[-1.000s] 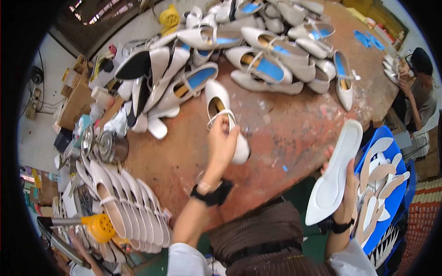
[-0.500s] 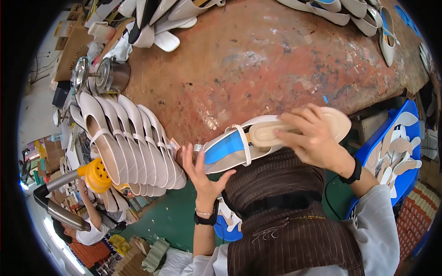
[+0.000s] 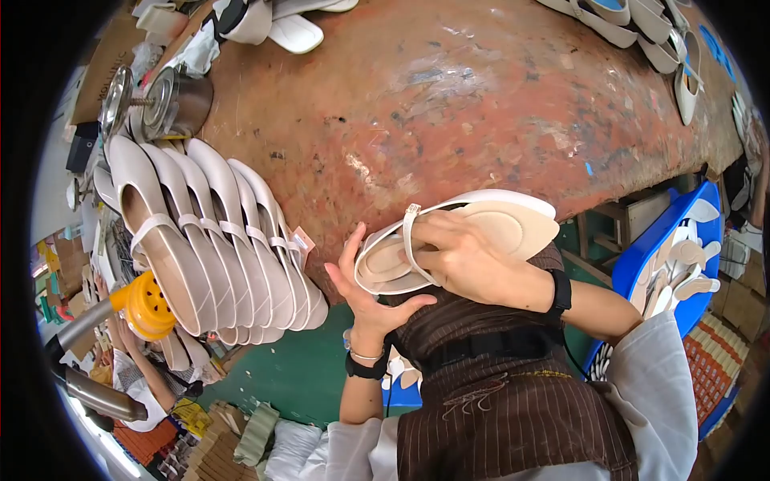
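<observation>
A pale strap shoe lies tilted at the table's near edge, in front of my body. My left hand cups its heel end, fingers up one side and thumb stretched along the other. A beige insole lies in the shoe, its narrow heel part under the strap and its broad front part over the toe. My right hand is bent over the insole, with fingertips reaching in by the strap and partly hidden there. To the left stands a row of similar pale strap shoes, packed side by side.
A worn reddish-brown table spreads ahead. More shoes lie far right, others far left. A metal pot stands beyond the row, a yellow nozzle beside it. A blue bin at right holds insoles. Another person's arm shows lower left.
The insole has moved left and down into the shoe, its heel part now covering the blue patch. My right hand followed it leftward to the strap. The view has shifted slightly.
</observation>
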{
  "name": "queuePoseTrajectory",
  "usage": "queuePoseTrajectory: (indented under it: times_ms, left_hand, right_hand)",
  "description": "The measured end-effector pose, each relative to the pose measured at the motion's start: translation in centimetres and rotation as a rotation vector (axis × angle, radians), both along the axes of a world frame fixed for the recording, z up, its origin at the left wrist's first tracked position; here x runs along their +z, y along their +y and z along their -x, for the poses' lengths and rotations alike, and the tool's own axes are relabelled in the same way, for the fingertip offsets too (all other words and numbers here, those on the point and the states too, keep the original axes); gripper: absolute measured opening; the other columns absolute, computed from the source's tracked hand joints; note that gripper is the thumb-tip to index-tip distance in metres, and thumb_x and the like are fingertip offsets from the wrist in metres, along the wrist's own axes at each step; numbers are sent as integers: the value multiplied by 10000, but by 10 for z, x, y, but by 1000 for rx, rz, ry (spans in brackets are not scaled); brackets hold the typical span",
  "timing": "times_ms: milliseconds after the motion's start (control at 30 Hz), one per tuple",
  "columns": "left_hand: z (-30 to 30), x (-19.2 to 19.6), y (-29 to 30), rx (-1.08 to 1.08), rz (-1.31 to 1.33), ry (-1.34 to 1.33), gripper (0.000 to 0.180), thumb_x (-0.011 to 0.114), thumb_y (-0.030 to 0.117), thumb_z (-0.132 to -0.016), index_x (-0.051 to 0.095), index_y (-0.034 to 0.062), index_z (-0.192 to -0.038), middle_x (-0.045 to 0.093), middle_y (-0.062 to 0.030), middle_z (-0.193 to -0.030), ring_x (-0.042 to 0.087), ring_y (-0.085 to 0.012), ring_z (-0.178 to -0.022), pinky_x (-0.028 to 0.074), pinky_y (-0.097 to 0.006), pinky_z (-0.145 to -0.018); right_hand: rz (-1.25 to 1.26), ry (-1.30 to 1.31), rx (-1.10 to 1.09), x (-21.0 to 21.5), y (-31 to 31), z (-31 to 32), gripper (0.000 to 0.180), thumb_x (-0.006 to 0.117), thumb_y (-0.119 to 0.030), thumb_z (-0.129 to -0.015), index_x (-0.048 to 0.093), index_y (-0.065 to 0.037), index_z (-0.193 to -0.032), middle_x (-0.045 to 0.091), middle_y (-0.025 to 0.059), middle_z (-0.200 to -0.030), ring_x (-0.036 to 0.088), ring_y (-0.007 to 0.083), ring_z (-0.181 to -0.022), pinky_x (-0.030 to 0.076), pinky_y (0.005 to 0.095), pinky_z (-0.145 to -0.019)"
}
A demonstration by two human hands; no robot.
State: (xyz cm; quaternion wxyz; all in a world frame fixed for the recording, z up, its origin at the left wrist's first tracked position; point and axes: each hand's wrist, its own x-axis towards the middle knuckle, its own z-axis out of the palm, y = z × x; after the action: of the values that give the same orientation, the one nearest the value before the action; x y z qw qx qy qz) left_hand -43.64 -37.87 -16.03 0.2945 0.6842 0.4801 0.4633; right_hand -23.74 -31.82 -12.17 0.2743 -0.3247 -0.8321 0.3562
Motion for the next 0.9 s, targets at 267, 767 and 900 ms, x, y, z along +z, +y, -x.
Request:
queuePoseTrajectory:
  times_ms: [267, 767, 900]
  left_hand:
    - [14, 7, 5, -76, 143, 28, 1324, 859, 575, -666, -9, 188, -1589, 348, -296, -1492, 473, -434, -1305, 412, -508, -1072]
    - [-2, 10, 10, 131, 120, -14, 282, 530, 156, -845, 473, 1, -1073, 534, -273, -1312, 521, -382, -1187, 362, -461, -1066]
    - [-36, 35, -6, 201, 177, 127, 635, 721, 156, -778, 389, -72, -1269, 323, -268, -1506, 392, -393, -1323, 328, -469, -1095]
  right_hand:
    - [-204, -117, 182, -1, 6, 7, 350, 598, -105, -789, 673, 21, -1106, 624, 162, -1153, 593, 286, -1124, 473, 428, -988]
    - [-219, -418, -77, 14, -20, -8, 370, 633, -21, -702, 741, -47, -1054, 681, 169, -1171, 591, 284, -1228, 342, 515, -1145]
    - [-381, -360, -392, 20, 17, -18, 285, 681, -97, -706, 731, -25, -977, 706, 125, -1003, 614, 286, -1139, 357, 487, -1107]
